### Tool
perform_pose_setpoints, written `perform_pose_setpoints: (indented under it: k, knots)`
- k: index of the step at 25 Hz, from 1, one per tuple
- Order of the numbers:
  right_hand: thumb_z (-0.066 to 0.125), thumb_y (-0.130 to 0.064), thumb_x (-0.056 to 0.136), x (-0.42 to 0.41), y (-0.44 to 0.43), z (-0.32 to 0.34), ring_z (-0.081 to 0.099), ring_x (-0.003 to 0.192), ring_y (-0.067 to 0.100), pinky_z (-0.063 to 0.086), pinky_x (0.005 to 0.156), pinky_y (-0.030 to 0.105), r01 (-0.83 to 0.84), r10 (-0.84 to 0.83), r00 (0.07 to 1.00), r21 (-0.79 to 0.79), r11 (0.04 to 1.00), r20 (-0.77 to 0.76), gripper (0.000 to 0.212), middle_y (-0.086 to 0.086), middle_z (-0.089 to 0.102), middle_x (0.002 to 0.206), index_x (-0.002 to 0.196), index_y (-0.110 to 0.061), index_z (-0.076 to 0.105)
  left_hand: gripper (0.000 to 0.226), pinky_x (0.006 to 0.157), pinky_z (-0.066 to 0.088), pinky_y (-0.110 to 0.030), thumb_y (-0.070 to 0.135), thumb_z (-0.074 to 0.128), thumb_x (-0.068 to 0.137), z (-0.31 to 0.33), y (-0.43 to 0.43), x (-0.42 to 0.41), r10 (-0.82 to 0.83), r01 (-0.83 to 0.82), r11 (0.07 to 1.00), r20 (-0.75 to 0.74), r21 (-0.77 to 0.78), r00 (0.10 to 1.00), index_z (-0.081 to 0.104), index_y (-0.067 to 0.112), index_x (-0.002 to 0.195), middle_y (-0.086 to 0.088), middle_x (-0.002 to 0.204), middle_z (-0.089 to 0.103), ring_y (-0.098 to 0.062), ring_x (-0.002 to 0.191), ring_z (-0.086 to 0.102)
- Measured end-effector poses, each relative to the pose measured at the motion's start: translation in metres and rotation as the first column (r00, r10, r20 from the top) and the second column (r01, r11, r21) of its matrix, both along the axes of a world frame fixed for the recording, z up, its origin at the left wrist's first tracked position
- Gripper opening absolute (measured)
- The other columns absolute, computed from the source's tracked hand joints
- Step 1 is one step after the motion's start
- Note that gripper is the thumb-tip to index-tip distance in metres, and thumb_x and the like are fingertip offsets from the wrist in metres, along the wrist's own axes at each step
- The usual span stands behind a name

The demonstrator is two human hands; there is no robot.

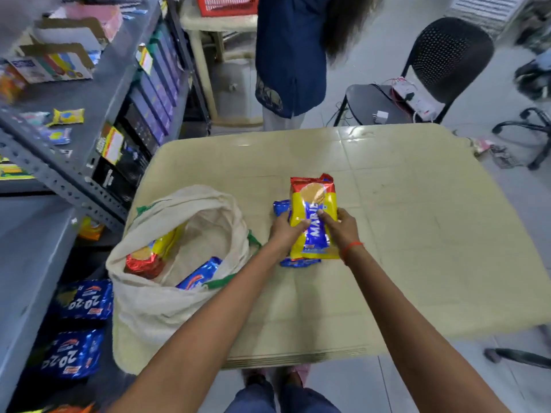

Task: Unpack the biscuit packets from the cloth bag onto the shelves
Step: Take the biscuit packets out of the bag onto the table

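Observation:
A yellow and red Marie biscuit packet lies on top of a blue packet in the middle of the beige table. My left hand grips the stack's left side and my right hand grips its right side. The open cream cloth bag stands at the table's left front corner. Inside it lie another Marie packet and a blue packet. Grey metal shelves run along the left.
Blue 20-20 packets sit on the lowest shelf at the left; small packets and boxes fill the upper ones. A person in a dark blue top stands beyond the table. A black chair with chargers stands at the back right.

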State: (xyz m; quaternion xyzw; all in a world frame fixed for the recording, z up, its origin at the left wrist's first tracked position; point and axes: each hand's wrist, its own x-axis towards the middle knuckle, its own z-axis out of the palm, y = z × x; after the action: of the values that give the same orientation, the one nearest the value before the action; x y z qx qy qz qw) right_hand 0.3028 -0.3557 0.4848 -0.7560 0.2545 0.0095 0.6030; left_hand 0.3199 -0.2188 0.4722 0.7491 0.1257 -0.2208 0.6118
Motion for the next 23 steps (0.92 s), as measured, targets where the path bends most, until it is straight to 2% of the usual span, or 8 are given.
perform_pose_setpoints:
  k: [3, 5, 8, 11, 14, 17, 20, 23]
  knots:
    - [0.065, -0.019, 0.085, 0.014, -0.052, -0.016, 0.064, 0.097, 0.031, 0.049, 0.084, 0.036, -0.007, -0.006, 0.997, -0.156, 0.988, -0.080, 0.034, 0.025, 0.067, 0.111, 0.110, 0.004, 0.061, 0.052, 0.094, 0.052, -0.044, 0.030, 0.071, 0.076, -0.019, -0.059, 0.015, -0.087, 0.086, 0.984, -0.002, 0.158, 0.996, 0.057, 0.008, 0.121, -0.017, 0.128, 0.059, -0.033, 0.108, 0.062]
    - [0.063, -0.023, 0.086, 0.018, -0.077, -0.031, 0.063, 0.105, 0.038, 0.050, 0.090, 0.041, -0.010, -0.025, 0.986, -0.202, 0.979, -0.167, 0.039, 0.024, 0.064, 0.117, 0.114, 0.003, 0.057, 0.046, 0.095, 0.051, -0.043, 0.023, 0.067, 0.081, -0.025, -0.085, 0.018, -0.186, 0.186, 0.951, -0.026, 0.247, 0.982, 0.056, 0.007, 0.123, -0.018, 0.129, 0.056, -0.034, 0.111, 0.060]
    - [0.059, -0.018, 0.088, 0.020, -0.097, -0.055, 0.058, 0.112, 0.040, 0.048, 0.096, 0.048, -0.073, 0.005, 0.965, -0.251, 0.965, -0.263, 0.039, 0.025, 0.060, 0.124, 0.120, 0.003, 0.053, 0.039, 0.092, 0.052, -0.039, 0.010, 0.060, 0.085, -0.031, -0.104, 0.018, -0.274, 0.282, 0.927, -0.066, 0.246, 0.959, 0.056, 0.004, 0.124, -0.020, 0.126, 0.060, -0.034, 0.111, 0.061]
    - [0.052, -0.012, 0.089, 0.024, -0.098, -0.060, 0.054, 0.116, 0.041, 0.044, 0.100, 0.048, -0.135, 0.051, 0.951, -0.263, 0.955, -0.304, 0.039, 0.025, 0.055, 0.130, 0.126, 0.002, 0.049, 0.038, 0.094, 0.050, -0.038, 0.008, 0.057, 0.086, -0.033, -0.104, 0.016, -0.309, 0.319, 0.918, -0.080, 0.235, 0.948, 0.055, 0.005, 0.125, -0.019, 0.125, 0.061, -0.033, 0.112, 0.060]
    - [0.050, -0.009, 0.088, 0.022, -0.081, -0.051, 0.049, 0.122, 0.040, 0.039, 0.101, 0.043, -0.119, 0.000, 0.965, -0.437, 0.892, -0.263, 0.041, 0.025, 0.051, 0.132, 0.128, 0.002, 0.045, 0.037, 0.091, 0.048, -0.037, 0.005, 0.056, 0.086, -0.019, -0.091, 0.014, -0.341, 0.343, 0.916, -0.045, 0.209, 0.939, 0.055, 0.004, 0.122, -0.020, 0.122, 0.062, -0.034, 0.113, 0.059]
    - [0.049, -0.012, 0.091, 0.012, -0.015, -0.026, 0.049, 0.125, 0.034, 0.037, 0.102, 0.037, -0.058, 0.029, 0.997, -0.434, 0.899, -0.074, 0.045, 0.020, 0.052, 0.136, 0.134, -0.001, 0.043, 0.041, 0.082, 0.047, -0.032, 0.001, 0.052, 0.085, -0.007, -0.045, 0.016, -0.184, 0.171, 0.959, 0.036, 0.227, 0.982, 0.052, 0.004, 0.126, -0.015, 0.120, 0.061, -0.033, 0.108, 0.061]
    - [0.055, -0.010, 0.090, -0.001, 0.073, -0.015, 0.058, 0.114, 0.033, 0.042, 0.097, 0.037, -0.266, 0.288, 0.957, -0.304, 0.915, 0.027, 0.035, 0.021, 0.062, 0.123, 0.123, 0.001, 0.055, 0.033, 0.084, 0.052, -0.035, -0.001, 0.053, 0.082, -0.006, 0.034, 0.014, 0.126, -0.143, 0.965, 0.092, 0.219, 0.988, 0.060, 0.007, 0.114, -0.014, 0.102, 0.067, -0.028, 0.095, 0.066]
    - [0.059, -0.009, 0.086, -0.006, 0.156, -0.017, 0.067, 0.099, 0.034, 0.051, 0.090, 0.044, -0.518, 0.542, 0.840, -0.269, 0.812, 0.020, 0.023, 0.022, 0.070, 0.106, 0.105, -0.001, 0.066, 0.024, 0.078, 0.055, -0.045, -0.004, 0.055, 0.080, -0.012, 0.128, 0.000, 0.280, -0.292, 0.913, 0.082, 0.285, 0.956, 0.061, 0.012, 0.097, -0.023, 0.094, 0.067, -0.034, 0.085, 0.067]
